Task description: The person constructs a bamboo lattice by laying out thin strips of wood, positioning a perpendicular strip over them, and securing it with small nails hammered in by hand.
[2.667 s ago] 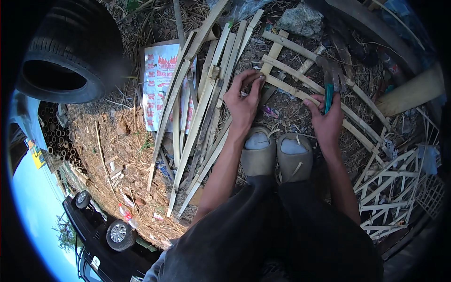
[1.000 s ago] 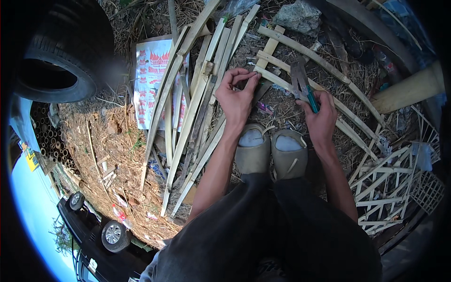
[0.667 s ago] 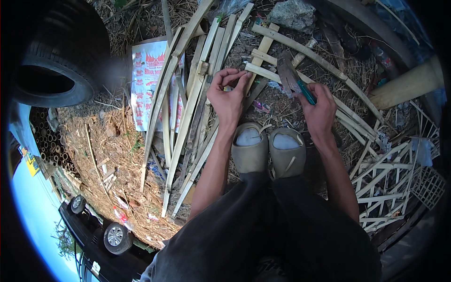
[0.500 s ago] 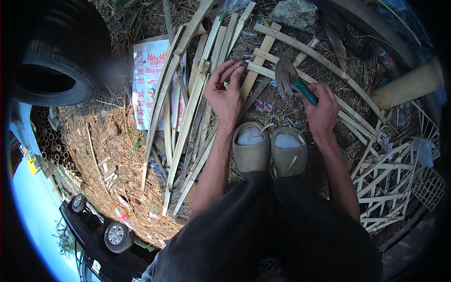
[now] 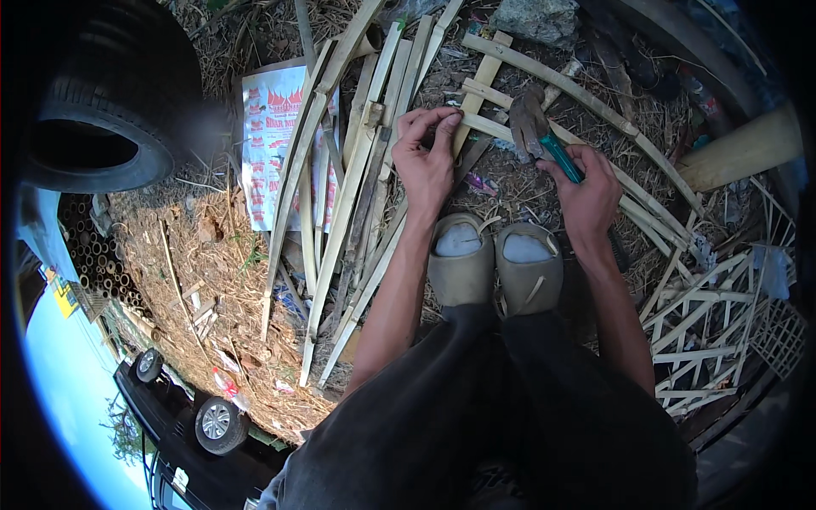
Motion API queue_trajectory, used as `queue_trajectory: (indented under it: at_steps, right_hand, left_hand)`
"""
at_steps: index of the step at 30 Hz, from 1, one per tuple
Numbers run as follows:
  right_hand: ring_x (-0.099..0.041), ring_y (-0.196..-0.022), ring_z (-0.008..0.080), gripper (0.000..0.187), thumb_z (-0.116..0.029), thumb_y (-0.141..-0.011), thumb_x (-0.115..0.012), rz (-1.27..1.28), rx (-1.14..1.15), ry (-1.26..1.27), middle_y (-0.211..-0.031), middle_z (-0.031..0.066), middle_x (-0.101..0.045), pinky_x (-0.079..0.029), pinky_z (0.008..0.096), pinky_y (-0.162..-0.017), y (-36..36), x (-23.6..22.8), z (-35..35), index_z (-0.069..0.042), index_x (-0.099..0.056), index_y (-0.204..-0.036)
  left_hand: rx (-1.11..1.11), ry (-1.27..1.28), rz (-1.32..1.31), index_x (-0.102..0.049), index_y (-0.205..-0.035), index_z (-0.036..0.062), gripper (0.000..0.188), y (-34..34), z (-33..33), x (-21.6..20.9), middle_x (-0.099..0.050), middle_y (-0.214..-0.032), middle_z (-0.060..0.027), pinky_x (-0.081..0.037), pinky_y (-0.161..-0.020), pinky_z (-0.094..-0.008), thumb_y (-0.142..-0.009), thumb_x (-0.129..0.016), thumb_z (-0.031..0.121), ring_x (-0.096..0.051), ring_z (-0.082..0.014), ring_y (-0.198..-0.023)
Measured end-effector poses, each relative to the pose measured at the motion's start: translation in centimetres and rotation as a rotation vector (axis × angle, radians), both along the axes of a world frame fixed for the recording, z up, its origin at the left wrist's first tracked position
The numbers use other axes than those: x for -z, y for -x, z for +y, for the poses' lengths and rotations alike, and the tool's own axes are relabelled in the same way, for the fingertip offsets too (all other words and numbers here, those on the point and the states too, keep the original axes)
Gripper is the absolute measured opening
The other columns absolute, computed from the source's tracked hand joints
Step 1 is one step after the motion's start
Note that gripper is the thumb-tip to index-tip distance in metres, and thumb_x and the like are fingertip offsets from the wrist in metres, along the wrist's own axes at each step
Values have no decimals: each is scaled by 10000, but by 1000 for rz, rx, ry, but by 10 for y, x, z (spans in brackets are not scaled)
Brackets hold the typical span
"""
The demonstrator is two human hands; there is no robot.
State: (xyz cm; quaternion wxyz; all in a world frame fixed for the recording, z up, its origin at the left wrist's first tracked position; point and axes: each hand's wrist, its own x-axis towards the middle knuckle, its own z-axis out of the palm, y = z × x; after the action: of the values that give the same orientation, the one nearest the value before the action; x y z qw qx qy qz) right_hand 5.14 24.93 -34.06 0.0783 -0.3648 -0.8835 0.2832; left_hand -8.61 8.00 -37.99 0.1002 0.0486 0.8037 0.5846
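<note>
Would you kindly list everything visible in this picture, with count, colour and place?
bamboo slats: many, pale tan, fanned on the ground left of centre
joined slat frame: one, tan, top centre to right
knife: one, grey blade, teal handle, in the right hand
printed sack: one, white and red, under the slats
tyre: one, black, top left
lattice panels: several, pale, lower right
stone: one, grey, top edge
thick bamboo pole: one, tan, right
shoes: two, beige, centre
left hand: pinching a slat end
right hand: gripping the knife
</note>
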Motion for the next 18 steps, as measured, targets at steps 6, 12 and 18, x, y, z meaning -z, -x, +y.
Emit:
queue_trajectory:
  at_steps: [6,12,18]
  right_hand:
    - [-693,-785,278,351,-285,-741,-913,13,15,-40,-868,84,-708,-529,428,-688,2,2,-4,-76,-713,-941]
    - [-694,-779,293,317,-256,-765,-897,14,-2,-46,-866,95,-709,-523,447,-675,-4,0,-2,-78,-710,-949]
    - [-694,-779,314,297,-228,-772,-891,-3,28,20,-846,101,-695,-519,453,-673,-5,3,1,-84,-710,-958]
  left_hand:
    - [79,36,166,-781,-1033,4,124,5,2,1,-709,-1008,-82,-509,-839,-267,-919,-769,52,-642,-125,-919]
    - [63,-53,38,-764,-1035,-34,129,2,11,-1,-723,-1007,-81,-507,-855,-265,-935,-747,45,-652,-128,-921]
    - [82,-14,80,-760,-1015,-39,106,5,15,-6,-726,-974,-100,-518,-850,-286,-926,-709,-16,-668,-160,-913]
